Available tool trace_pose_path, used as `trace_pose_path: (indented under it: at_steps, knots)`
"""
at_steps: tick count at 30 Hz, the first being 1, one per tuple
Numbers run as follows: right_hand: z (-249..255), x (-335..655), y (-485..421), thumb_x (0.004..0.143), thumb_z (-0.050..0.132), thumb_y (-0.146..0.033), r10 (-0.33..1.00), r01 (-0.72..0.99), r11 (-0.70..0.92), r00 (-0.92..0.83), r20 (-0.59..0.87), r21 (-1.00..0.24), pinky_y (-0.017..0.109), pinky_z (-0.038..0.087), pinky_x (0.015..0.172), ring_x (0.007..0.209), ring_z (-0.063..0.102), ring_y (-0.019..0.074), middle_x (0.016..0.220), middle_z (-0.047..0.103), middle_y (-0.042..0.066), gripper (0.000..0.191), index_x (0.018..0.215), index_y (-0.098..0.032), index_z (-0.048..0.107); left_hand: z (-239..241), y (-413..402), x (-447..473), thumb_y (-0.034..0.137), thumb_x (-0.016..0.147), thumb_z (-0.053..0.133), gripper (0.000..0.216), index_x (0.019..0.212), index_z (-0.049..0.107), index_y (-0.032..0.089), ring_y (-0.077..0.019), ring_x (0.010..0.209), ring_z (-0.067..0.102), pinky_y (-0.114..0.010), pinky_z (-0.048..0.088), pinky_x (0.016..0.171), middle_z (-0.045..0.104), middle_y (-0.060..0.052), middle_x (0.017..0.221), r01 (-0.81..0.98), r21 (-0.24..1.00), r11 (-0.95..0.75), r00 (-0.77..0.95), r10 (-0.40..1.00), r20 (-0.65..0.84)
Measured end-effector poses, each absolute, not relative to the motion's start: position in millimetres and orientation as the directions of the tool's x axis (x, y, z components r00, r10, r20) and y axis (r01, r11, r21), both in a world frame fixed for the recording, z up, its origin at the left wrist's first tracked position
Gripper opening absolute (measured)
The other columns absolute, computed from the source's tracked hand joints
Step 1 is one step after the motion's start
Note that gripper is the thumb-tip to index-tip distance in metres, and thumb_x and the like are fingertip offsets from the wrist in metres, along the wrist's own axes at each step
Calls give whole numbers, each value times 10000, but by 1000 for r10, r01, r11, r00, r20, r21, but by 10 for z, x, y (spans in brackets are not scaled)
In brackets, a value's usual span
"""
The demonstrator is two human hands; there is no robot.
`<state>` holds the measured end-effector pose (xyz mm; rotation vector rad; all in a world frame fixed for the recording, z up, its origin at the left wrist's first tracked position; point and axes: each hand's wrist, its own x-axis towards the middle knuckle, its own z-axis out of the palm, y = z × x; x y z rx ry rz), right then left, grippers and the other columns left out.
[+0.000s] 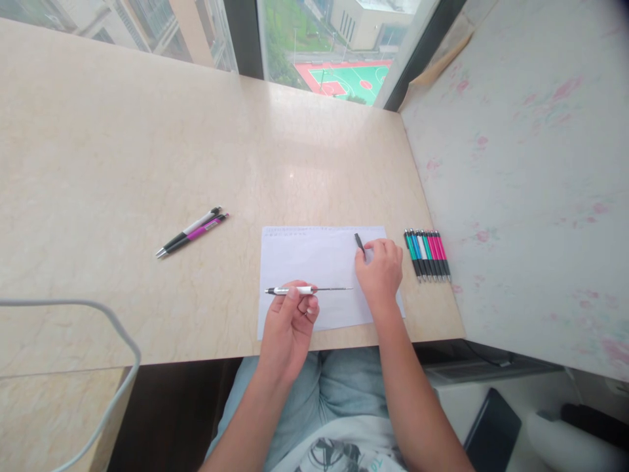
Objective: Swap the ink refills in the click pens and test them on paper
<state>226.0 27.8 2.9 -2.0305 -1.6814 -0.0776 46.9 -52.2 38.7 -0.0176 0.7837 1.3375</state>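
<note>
My left hand [293, 318] is closed around the white upper barrel [303, 290] of a ballpoint pen, held level above the sheet of paper [285, 259]. A thin refill [334, 289] sticks out bare from the barrel, its tip toward the right. My right hand [384, 269], fingers curled over the paper's right side, has its thumb and fingertips at the lower end of a black pen grip [359, 241]. The grip is apart from the barrel. Faint rows of writing run along the paper's top edge.
Right of the paper, several coloured pens [426, 254] lie side by side near the wall. A white pen [196, 223] and a purple pen [201, 229] lie together at left. A grey cable [111, 314] crosses the table's left front. Windows stand behind the table [122, 164].
</note>
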Motion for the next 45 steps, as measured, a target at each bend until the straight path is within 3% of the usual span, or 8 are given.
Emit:
trace_pose_path:
  at_steps: [23,32,45]
  knots:
    - [-4,2211,254,833,588,-277,915,931,-65,199,352,-359,415,422,894,1012,476,279,1047,585,119,150,945,-179,609,388,-497,472,296,760,776,182,868,726,159,-65,663,596,-165,522,645,691,-37,844,-854,436,284,12,848,-530]
    - [35,2176,261,841,567,-249,921,928,-41,179,347,-370,409,427,881,1031,484,273,1054,590,123,70,816,-191,598,407,-504,471,302,761,774,186,865,723,157,-65,666,596,-165,519,640,689,-36,839,-851,438,291,13,844,-537]
    - [7,2318,295,834,578,-267,914,935,-112,229,334,-336,418,397,905,1033,461,276,1037,574,130,106,884,-175,588,374,-515,454,299,766,773,188,878,724,157,-63,667,607,-162,520,652,701,-36,842,-855,428,292,23,847,-531]
